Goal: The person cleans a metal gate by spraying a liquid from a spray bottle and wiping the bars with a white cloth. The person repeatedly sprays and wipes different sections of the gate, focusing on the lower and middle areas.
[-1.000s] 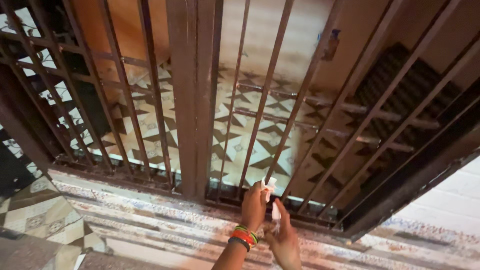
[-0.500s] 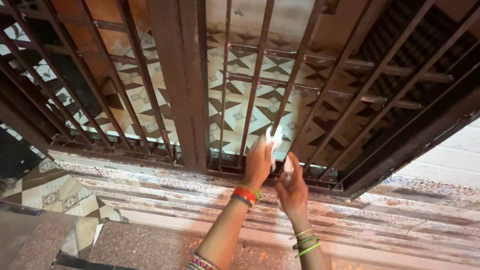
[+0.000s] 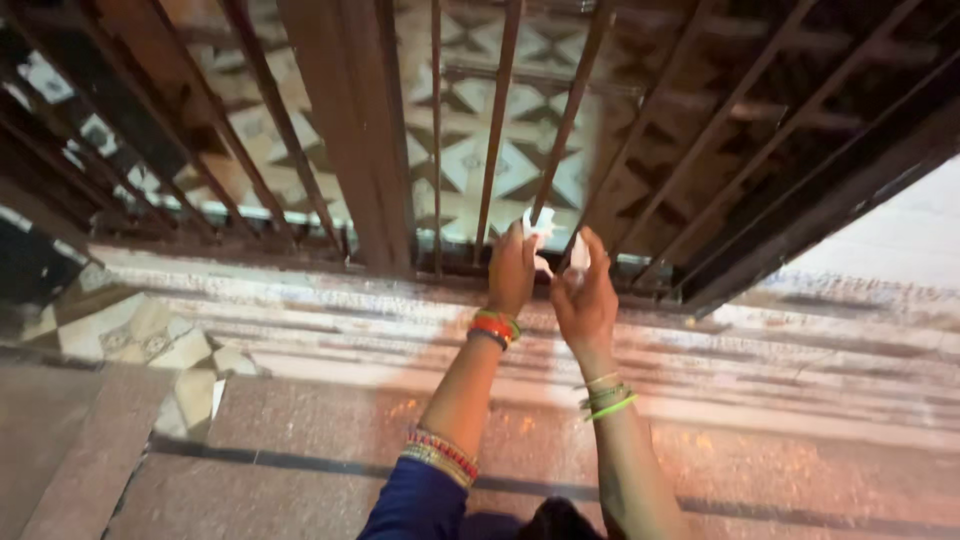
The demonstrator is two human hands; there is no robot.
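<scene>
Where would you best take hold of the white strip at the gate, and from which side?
Probably its free upper end, pinched from the near side, since the bars block the far side. The left hand already holds it lower down; the right hand is beside it.

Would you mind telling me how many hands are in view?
2: the left hand and right hand, side by side at the foot of the gate, pinching white scraps.

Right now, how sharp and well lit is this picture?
Head view: soft motion blur throughout, the white scrap above the left hand and right hand smeared; warm dim light, the metal gate dark, the white wall at right bright; the bars splay from wide-angle distortion.
</scene>
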